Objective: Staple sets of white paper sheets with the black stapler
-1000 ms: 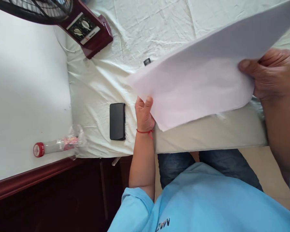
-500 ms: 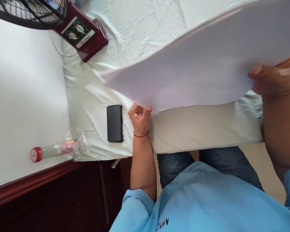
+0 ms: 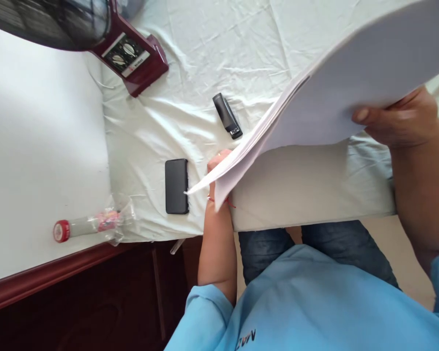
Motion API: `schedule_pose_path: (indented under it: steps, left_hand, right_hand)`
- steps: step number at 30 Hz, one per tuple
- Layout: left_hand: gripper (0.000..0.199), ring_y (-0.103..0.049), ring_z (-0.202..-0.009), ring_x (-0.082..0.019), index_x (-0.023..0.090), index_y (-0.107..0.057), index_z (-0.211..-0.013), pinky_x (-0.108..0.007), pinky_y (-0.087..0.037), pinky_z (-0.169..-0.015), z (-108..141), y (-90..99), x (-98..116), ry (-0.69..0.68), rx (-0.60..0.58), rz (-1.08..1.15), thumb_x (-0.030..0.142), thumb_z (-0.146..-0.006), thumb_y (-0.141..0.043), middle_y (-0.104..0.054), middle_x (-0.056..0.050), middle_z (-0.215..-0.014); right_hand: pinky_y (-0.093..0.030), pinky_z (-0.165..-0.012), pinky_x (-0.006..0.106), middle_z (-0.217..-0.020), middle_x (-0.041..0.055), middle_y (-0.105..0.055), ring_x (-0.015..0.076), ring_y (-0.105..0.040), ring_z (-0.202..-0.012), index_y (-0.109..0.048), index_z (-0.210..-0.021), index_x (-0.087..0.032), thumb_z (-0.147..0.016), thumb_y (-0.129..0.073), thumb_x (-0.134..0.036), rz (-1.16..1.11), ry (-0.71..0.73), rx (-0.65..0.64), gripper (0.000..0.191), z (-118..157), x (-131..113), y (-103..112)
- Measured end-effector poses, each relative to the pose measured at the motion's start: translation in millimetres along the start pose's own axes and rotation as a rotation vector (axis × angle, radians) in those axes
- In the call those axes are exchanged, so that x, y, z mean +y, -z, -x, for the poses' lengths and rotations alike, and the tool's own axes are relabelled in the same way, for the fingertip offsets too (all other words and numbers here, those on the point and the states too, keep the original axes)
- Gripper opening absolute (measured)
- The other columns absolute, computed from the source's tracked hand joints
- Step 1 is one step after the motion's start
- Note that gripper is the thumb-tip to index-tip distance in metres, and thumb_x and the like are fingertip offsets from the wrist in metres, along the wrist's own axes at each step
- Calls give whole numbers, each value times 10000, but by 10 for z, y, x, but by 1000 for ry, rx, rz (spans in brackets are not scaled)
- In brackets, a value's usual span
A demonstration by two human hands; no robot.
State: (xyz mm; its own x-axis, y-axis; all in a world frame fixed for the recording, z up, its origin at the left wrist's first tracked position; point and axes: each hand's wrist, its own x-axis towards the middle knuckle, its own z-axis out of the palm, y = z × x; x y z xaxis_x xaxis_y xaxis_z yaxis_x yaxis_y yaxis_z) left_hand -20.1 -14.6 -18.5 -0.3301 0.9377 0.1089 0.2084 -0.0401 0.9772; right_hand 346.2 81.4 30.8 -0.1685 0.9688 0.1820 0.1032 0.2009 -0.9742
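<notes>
Several large white paper sheets [image 3: 322,97] are held up over the table, their left corners drooping apart. On the right side, my right hand [image 3: 406,117] grips the sheets, thumb on top and fingers hidden underneath. My left hand [image 3: 217,160] is behind the drooping left end of the paper; its fingers are mostly covered, so I cannot make out whether they hold anything. Just beyond that hand lies a black stapler [image 3: 227,116] on the cloth. A black phone [image 3: 176,186] lies flat to the left of my left hand.
A dark red fan [image 3: 146,63] stands at the upper left. Near the left front edge, a clear tube with a red cap [image 3: 62,230] lies partly in plastic wrap. Wrinkled pale cloth [image 3: 190,63] covers the table. A grey-beige flat surface [image 3: 307,190] runs along the front edge.
The left end of the sheets has swung toward me and its corners have separated, now covering my left hand. The stapler has come into view. My right hand has shifted slightly left.
</notes>
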Motion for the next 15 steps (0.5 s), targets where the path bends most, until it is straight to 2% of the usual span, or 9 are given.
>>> schedule_pose_path:
  steps: [2, 5, 10, 12, 15]
  left_hand:
    - [426, -733, -965, -256, 219, -641, -667, -390, -646, -899, 2, -17, 1, 20, 4, 27, 484, -749, -964, -632, -13, -734]
    - [469, -702, -891, -203, 215, -625, -694, -335, -629, -842, 17, -61, 68, 31, 27, 74, 541, -758, -955, -595, 5, -725]
    - [599, -554, -695, -126, 207, -520, -654, -249, -511, -640, 4, -104, 201, 121, 83, 123, 689, -863, -807, -453, 35, -641]
    - [596, -543, -707, -121, 201, -531, -680, -240, -497, -654, -19, -117, 224, 102, 83, 136, 703, -871, -789, -476, 30, -670]
    - [538, -601, -799, -129, 199, -629, -827, -243, -527, -770, -55, -133, 213, 55, 93, 139, 708, -864, -797, -581, 16, -777]
  right_hand:
    - [-517, -1245, 560, -1370, 30, -764, 339, -656, -1430, -793, -1161, -300, -676, -944, -701, 12, 28, 34, 647, -25, 8, -27]
    - [-525, -1231, 532, -1355, 25, -772, 313, -675, -1403, -810, -1140, -266, -763, -927, -615, 4, 36, 45, 527, -41, -11, -53]
    - [-625, -1120, 563, -1264, 75, -798, 307, -749, -1242, -824, -1079, -194, -790, -956, -445, 4, -186, 29, 405, -5, -61, 13]
    - [-660, -1057, 596, -1216, 83, -805, 315, -768, -1169, -827, -1029, -179, -777, -963, -431, 42, -283, 20, 381, 8, -56, 63]
    - [-685, -990, 613, -1166, 73, -812, 315, -782, -1089, -827, -982, -188, -742, -978, -441, 62, -369, -8, 380, 12, -30, 121]
